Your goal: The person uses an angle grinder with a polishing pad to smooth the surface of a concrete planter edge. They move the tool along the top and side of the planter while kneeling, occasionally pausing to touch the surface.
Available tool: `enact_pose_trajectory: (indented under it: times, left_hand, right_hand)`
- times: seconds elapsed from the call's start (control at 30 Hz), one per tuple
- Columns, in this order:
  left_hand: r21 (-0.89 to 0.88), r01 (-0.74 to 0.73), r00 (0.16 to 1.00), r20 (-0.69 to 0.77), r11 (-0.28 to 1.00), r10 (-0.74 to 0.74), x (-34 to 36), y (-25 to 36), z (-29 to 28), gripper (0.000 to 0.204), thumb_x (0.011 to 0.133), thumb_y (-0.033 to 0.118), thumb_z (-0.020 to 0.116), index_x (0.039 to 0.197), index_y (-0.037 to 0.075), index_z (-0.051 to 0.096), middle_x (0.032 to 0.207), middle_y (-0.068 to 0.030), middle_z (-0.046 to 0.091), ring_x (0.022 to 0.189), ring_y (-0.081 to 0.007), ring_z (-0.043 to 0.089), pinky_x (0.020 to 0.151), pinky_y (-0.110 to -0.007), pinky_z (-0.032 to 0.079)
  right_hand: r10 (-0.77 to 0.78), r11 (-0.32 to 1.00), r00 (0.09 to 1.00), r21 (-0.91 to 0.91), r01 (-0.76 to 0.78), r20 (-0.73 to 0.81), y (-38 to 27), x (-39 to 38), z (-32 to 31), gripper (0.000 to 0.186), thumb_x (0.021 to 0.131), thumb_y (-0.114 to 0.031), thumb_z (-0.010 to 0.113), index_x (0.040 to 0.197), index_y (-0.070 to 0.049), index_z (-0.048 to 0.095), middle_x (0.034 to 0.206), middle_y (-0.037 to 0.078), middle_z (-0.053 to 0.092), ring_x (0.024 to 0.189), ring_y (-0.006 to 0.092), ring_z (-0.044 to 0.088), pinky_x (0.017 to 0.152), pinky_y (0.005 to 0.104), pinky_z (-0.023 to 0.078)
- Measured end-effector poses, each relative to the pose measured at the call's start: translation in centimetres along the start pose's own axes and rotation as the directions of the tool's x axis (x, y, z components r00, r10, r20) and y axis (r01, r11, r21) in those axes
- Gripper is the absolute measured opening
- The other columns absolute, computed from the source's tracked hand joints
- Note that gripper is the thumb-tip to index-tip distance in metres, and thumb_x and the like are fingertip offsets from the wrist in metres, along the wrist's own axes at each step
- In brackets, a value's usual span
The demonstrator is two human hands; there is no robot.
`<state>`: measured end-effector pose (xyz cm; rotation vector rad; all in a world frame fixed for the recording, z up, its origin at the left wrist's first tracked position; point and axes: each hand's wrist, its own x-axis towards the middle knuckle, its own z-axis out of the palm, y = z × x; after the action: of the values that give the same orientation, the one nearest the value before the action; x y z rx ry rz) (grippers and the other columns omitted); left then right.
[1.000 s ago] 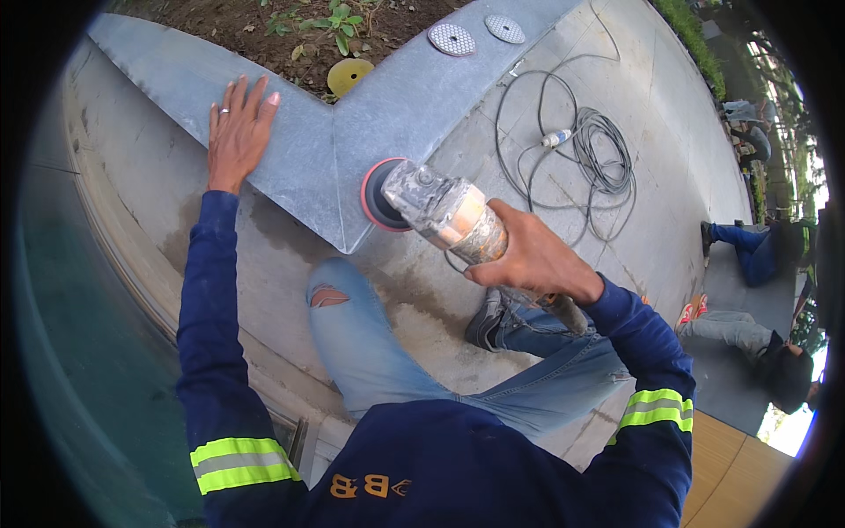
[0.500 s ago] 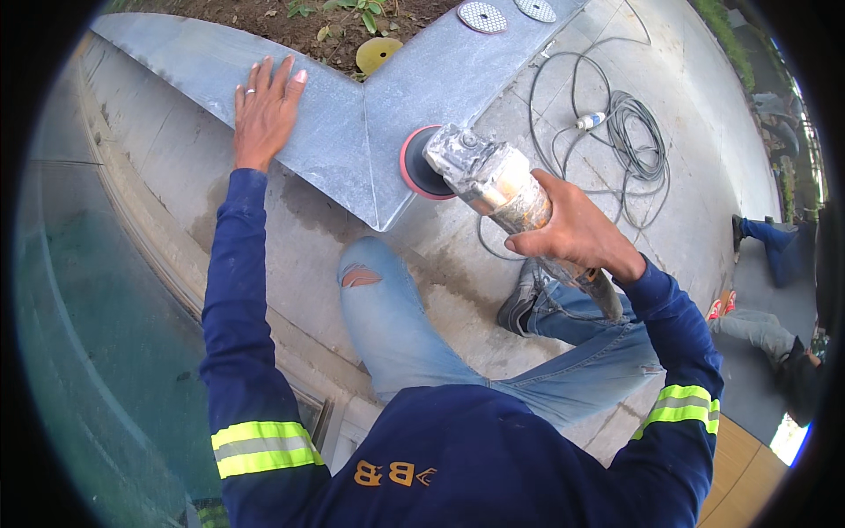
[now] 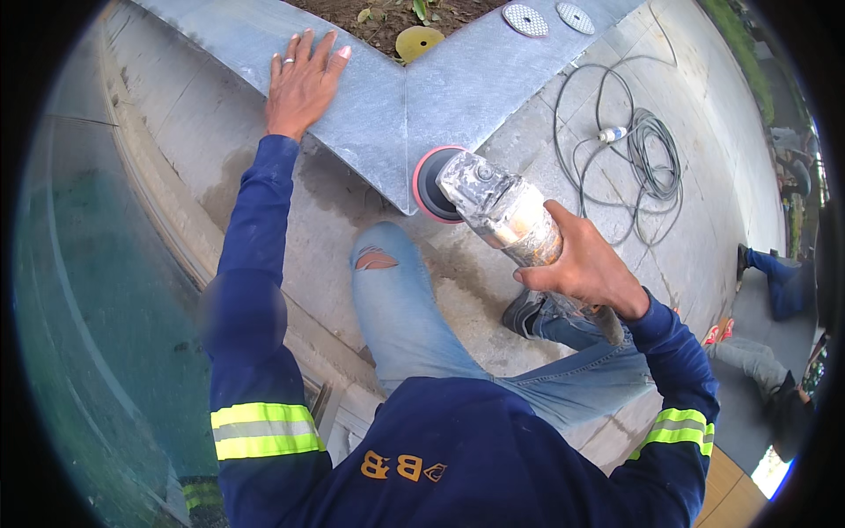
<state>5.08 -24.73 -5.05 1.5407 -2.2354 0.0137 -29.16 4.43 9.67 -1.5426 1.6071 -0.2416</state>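
My left hand (image 3: 300, 88) lies palm down on the grey stone coping (image 3: 207, 31), fingers spread. My right hand (image 3: 576, 260) grips a worn, dust-covered angle grinder (image 3: 497, 211) by its body. Its dark round pad with a red rim (image 3: 431, 185) is at the coping's edge beside the front corner; I cannot tell whether it touches the stone. A yellow disc (image 3: 418, 40) is at the inner edge by the soil. Two white patterned pads (image 3: 525, 19) lie on the coping at top right.
A coiled grey cable (image 3: 651, 176) with a connector (image 3: 612, 135) lies on the pale pavement (image 3: 722, 167). My bent knee (image 3: 387, 264) is below the corner. A dark green glassy surface (image 3: 106, 290) is at left. Other people's legs (image 3: 744, 352) show at right.
The view has shifted, so the scene sits higher and further right. The grinder's pad has moved slightly toward me, nearer the front corner. My left hand stays on the coping.
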Motion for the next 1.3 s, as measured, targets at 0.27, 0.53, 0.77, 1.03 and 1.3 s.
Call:
enact_pose_trajectory:
  times: [0.27, 0.53, 0.77, 1.03, 1.3]
  left_hand:
    - [-0.016, 0.0, 1.0, -0.018, 1.0, -0.001, -0.1, -0.4, 0.4, 0.073, 0.111, 0.069, 0.029, 0.166, 0.024, 0.046, 0.175, -0.0153, 0.036, 0.164, -0.0354, 0.026, 0.133, -0.057, 0.015]
    - [0.004, -0.012, 1.0, -0.007, 1.0, 0.012, 0.0, -0.2, 0.4, 0.073, 0.111, 0.069, 0.031, 0.166, 0.024, 0.045, 0.175, -0.0158, 0.036, 0.164, -0.0366, 0.026, 0.133, -0.058, 0.015]
    - [0.02, 0.01, 1.0, 0.006, 1.0, -0.01, 0.1, -0.1, 0.1, 0.071, 0.112, 0.067, 0.031, 0.166, 0.024, 0.047, 0.175, -0.0156, 0.035, 0.164, -0.0365, 0.026, 0.133, -0.058, 0.015]
    - [-0.01, -0.005, 1.0, 0.006, 1.0, 0.005, 0.1, -0.1, 0.1, 0.072, 0.112, 0.068, 0.029, 0.166, 0.024, 0.046, 0.175, -0.0155, 0.034, 0.164, -0.0368, 0.025, 0.134, -0.057, 0.015]
    - [-0.045, 0.034, 0.998, 0.049, 0.998, -0.032, 0.5, 0.5, -0.3, 0.077, 0.109, 0.072, 0.029, 0.166, 0.024, 0.045, 0.176, -0.0162, 0.033, 0.165, -0.0366, 0.024, 0.135, -0.058, 0.013]
  right_hand:
    - [0.015, 1.0, 1.0, -0.007, -0.016, -0.006, -0.7, -0.3, 0.2, 0.078, 0.07, -0.03, 0.084, 0.13, 0.014, 0.059, 0.098, 0.032, 0.074, 0.09, 0.0407, 0.077, 0.083, 0.0449, 0.059]
    - [0.041, 0.997, 0.995, 0.07, -0.035, -0.092, 0.8, 0.1, -0.9, 0.076, 0.07, -0.031, 0.085, 0.129, 0.011, 0.061, 0.105, 0.029, 0.074, 0.094, 0.0365, 0.076, 0.086, 0.0429, 0.058]
    - [-0.001, 1.0, 1.0, 0.007, 0.001, 0.01, -0.6, -0.3, 0.9, 0.083, 0.068, -0.031, 0.084, 0.131, 0.016, 0.058, 0.094, 0.033, 0.074, 0.087, 0.0406, 0.077, 0.08, 0.0438, 0.06]
    - [0.082, 0.994, 0.992, 0.084, -0.074, -0.095, 1.1, 0.6, -2.6, 0.075, 0.069, -0.032, 0.085, 0.127, 0.011, 0.063, 0.105, 0.023, 0.074, 0.092, 0.0308, 0.073, 0.085, 0.0394, 0.057]
    - [0.032, 0.997, 0.997, 0.068, -0.028, -0.063, 0.7, 0.2, -0.8, 0.079, 0.068, -0.035, 0.085, 0.126, 0.015, 0.061, 0.103, 0.029, 0.074, 0.091, 0.036, 0.075, 0.084, 0.0422, 0.058]
